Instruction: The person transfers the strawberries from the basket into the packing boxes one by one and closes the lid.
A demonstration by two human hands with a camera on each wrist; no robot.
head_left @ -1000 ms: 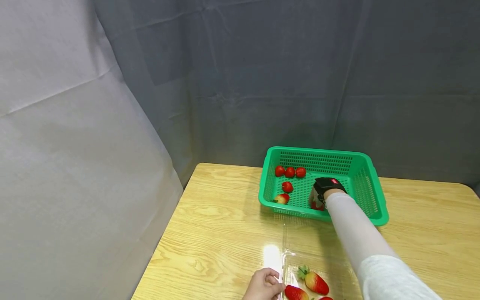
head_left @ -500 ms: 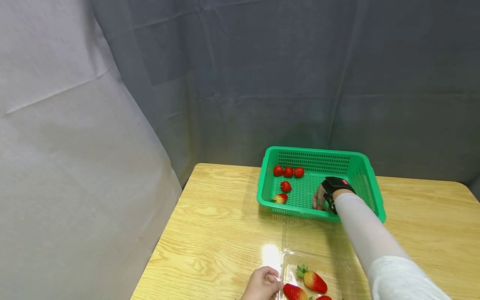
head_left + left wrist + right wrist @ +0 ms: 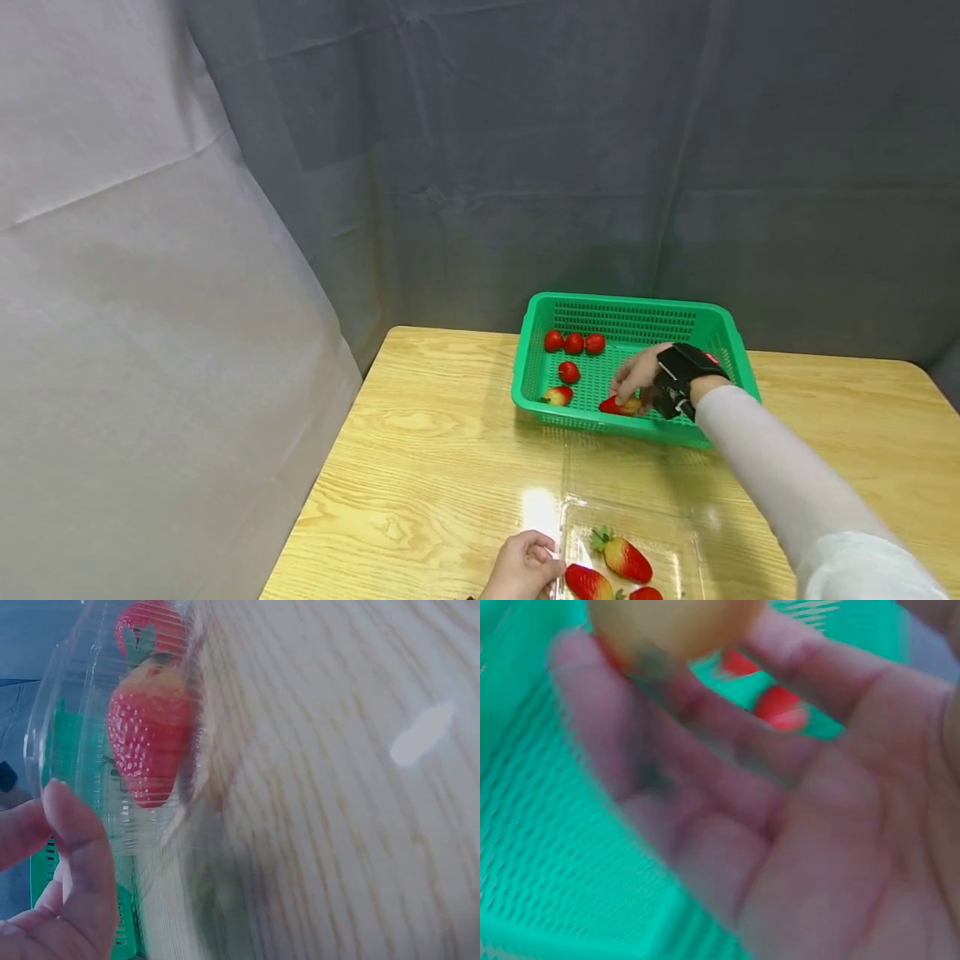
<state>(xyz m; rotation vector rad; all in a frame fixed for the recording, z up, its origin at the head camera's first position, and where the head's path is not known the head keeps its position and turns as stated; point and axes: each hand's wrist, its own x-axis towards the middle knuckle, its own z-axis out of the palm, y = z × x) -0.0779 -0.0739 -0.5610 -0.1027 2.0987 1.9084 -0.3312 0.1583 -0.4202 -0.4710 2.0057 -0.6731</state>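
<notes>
In the head view my right hand [image 3: 636, 375] is inside the green basket [image 3: 630, 302] and pinches a red and yellow strawberry [image 3: 615, 407] near the front wall. The right wrist view shows the yellowish end of this strawberry [image 3: 679, 626] between thumb and fingers. My left hand [image 3: 519, 568] pinches the left edge of a clear plastic container [image 3: 667, 527] at the bottom of the head view. Several strawberries lie in that container, one of them [image 3: 627, 559] with green leaves. The left wrist view shows thumb and finger at its rim [image 3: 35, 750].
Several strawberries lie at the basket's left side, three of them in a row at the back, including this red one [image 3: 573, 343]. The wooden table [image 3: 420, 467] extends to both sides. A grey cloth [image 3: 525, 167] hangs behind the table, and a paler one [image 3: 150, 375] hangs at the left.
My right hand has turned and shifted a little within the basket, and the strawberry it pinches now shows below the fingers. My left hand keeps its hold on the container's edge.
</notes>
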